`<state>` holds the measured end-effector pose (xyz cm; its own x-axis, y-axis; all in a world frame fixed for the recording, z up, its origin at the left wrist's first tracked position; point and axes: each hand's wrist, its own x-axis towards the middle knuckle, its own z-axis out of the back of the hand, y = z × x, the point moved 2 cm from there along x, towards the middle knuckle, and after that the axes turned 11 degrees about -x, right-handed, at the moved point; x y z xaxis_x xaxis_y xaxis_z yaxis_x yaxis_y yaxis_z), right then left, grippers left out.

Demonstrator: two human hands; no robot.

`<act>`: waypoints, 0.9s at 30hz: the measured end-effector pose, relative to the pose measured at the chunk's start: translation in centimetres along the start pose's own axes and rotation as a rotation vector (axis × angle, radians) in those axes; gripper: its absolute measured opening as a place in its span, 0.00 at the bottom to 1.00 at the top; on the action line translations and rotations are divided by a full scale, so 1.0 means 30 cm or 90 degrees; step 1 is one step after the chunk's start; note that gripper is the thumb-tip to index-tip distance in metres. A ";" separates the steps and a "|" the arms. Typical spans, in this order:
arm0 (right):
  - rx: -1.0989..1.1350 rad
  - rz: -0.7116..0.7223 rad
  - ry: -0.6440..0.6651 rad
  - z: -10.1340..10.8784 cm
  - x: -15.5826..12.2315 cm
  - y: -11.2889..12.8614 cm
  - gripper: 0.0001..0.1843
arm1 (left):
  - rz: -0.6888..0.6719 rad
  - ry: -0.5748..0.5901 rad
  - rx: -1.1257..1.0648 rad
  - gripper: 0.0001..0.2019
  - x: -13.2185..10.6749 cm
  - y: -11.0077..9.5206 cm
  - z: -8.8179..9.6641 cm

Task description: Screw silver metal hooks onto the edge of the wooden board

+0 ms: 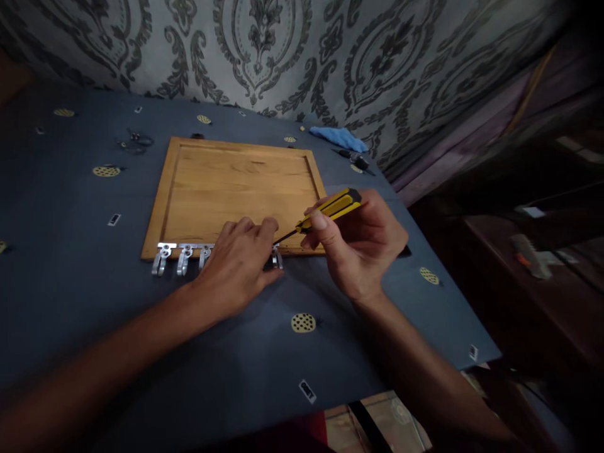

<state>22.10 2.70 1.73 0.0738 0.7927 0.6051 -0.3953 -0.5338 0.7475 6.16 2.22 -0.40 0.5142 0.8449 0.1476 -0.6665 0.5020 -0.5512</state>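
A framed wooden board [240, 182] lies flat on the table, with a metal hook rail [186, 251] along its near edge. My left hand [240, 264] is closed over the rail, fingers on the board and thumb in front of the edge, so it hides the rail's middle. My right hand [361, 245] grips a yellow and black screwdriver [335, 207] by its handle. The screwdriver slants down to the left, and its tip meets the right end of the rail beside my left fingers. Whether a screw sits under the tip, I cannot tell.
Pineapple-print dark blue cloth covers the table [117, 352]. Toward the back right lie a blue cloth [340, 137] and a dark tool [356, 160]. Scissors [136, 141] rest behind the board's left side. A patterned wall covering [264, 50] rises behind the table.
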 end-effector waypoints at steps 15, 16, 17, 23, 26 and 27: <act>-0.047 -0.020 0.011 0.005 -0.006 -0.004 0.14 | -0.010 -0.006 -0.003 0.23 -0.004 0.001 -0.001; -0.047 -0.018 0.018 0.004 -0.007 -0.006 0.14 | -0.009 -0.004 -0.001 0.23 -0.003 0.000 0.000; -0.047 -0.015 0.026 0.003 -0.007 -0.007 0.13 | -0.009 -0.001 0.001 0.23 -0.003 0.000 0.000; -0.036 -0.029 0.072 0.013 0.013 -0.002 0.13 | -0.011 0.000 0.009 0.23 -0.002 0.000 0.002; -0.034 -0.058 0.142 0.023 0.029 0.006 0.14 | -0.010 -0.006 0.013 0.21 -0.003 0.001 0.002; -0.025 -0.068 0.165 0.026 0.033 0.009 0.15 | -0.010 -0.008 0.015 0.21 -0.003 0.000 0.002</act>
<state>22.77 3.13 2.75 -0.1180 0.8953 0.4295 -0.4334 -0.4356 0.7889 6.07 2.15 -0.37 0.5182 0.8389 0.1663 -0.6712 0.5194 -0.5288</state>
